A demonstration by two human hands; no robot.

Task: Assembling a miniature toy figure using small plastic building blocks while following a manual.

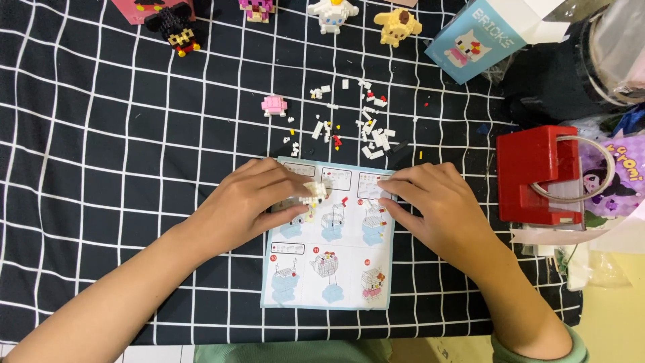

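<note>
Holding a small white brick build (310, 193) between thumb and fingers, the left hand (252, 202) rests on the upper left part of the instruction sheet (329, 269), fingers curled closed around the part-made piece, which sits just over the sheet's top row of panels. Right hand (437, 205) lies palm down on the sheet's upper right edge, fingers bent and pressed together at the paper; whether a tiny brick is pinched under the fingertips cannot be told. Step in hand looks like mid-assembly of the white figure, with the sheet pinned flat for checking a panel. Loose white bricks (373, 131) with a few red and yellow bits lie scattered on the black grid cloth (101, 134) just above the sheet, and a small pink build (274, 105) sits near them to the left. Next move would likely call for picking one tiny brick from that pile with a fine fingertip pinch and lining it up on the studs while the left hand keeps the build steady. Finished figures, black (176, 30), white (330, 15) and yellow (398, 27), stand along the far edge; a blue box (474, 44) and a red holder (537, 175) sit to the right.
</note>
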